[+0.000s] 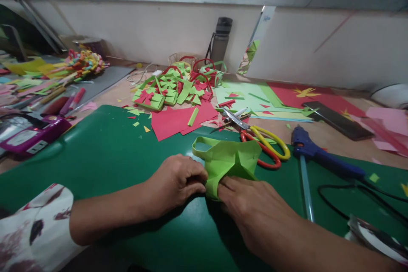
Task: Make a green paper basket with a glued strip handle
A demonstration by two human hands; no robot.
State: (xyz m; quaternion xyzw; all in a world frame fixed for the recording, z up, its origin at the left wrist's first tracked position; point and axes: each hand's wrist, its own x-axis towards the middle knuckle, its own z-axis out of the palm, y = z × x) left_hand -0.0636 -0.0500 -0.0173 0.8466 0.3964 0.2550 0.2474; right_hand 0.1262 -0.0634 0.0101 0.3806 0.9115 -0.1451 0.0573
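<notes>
A small light-green paper bag (234, 157) with a looped paper strip at its upper left lies on the green mat, its opening facing me. My left hand (178, 180) is closed, thumb and fingers pinching the bag's left edge. My right hand (251, 199) reaches into the opening; its fingertips are hidden inside, and it grips the near side of the paper. Just behind the bag lie scissors (264, 140) with one yellow and one red handle. To the right rests a blue glue gun (325, 155) with a glue stick (306, 189) in it.
Several finished green and red paper bags (172, 87) are heaped at the back. Red paper sheets (181, 120) lie before them, and a dark bottle (220, 42) stands by the wall. A phone (338, 120) lies at right, a purple power strip (35, 136) at left.
</notes>
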